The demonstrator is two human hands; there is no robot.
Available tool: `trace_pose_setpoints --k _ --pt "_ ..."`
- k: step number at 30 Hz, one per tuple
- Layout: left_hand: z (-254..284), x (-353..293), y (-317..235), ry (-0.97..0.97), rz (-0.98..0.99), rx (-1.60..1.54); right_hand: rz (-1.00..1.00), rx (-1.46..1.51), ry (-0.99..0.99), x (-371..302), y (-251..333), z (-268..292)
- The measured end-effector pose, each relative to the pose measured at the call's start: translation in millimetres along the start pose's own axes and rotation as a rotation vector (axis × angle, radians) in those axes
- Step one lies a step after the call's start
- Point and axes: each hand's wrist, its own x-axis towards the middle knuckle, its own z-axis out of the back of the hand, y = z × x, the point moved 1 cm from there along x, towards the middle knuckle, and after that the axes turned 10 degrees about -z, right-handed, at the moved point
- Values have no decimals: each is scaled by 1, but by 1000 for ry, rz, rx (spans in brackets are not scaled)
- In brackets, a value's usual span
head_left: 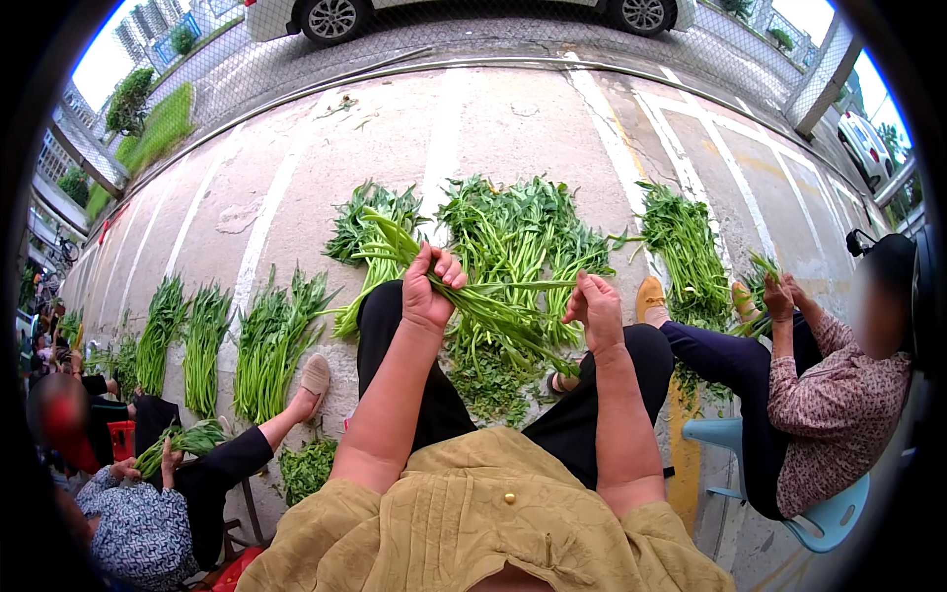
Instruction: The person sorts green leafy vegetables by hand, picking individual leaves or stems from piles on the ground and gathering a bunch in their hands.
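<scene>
My left hand (432, 288) is closed round a bunch of water spinach (503, 318), its long green stems slanting down to the right over my lap. A single long stem or leaf (533, 285) runs from that bunch across to my right hand (596, 312), which pinches its end between thumb and fingers. Beyond my knees a wide pile of water spinach (518, 227) lies on the ground, leaves pointing away. A smaller heap (380, 237) lies left of it, partly behind my left hand. Short loose leaves (493, 385) are scattered between my legs.
At right a person (834, 395) sits on a blue plastic stool (834, 513), holding greens, beside another pile (691, 247). On the left a seated person (138, 523) holds a bunch. Several bundles (281, 340) lie nearby. Past the wire fence (473, 39) stands a white car (493, 5).
</scene>
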Motion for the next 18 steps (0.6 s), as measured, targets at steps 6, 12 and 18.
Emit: trace_pose_setpoints --k 6,12,18 --pt "-11 -3 -11 73 -100 95 -6 316 -115 9 -9 5" --pt "-24 -7 -26 232 -114 43 23 -217 46 -2 -4 5" --pt "-29 -12 -26 362 -39 23 44 -709 6 7 -9 11"
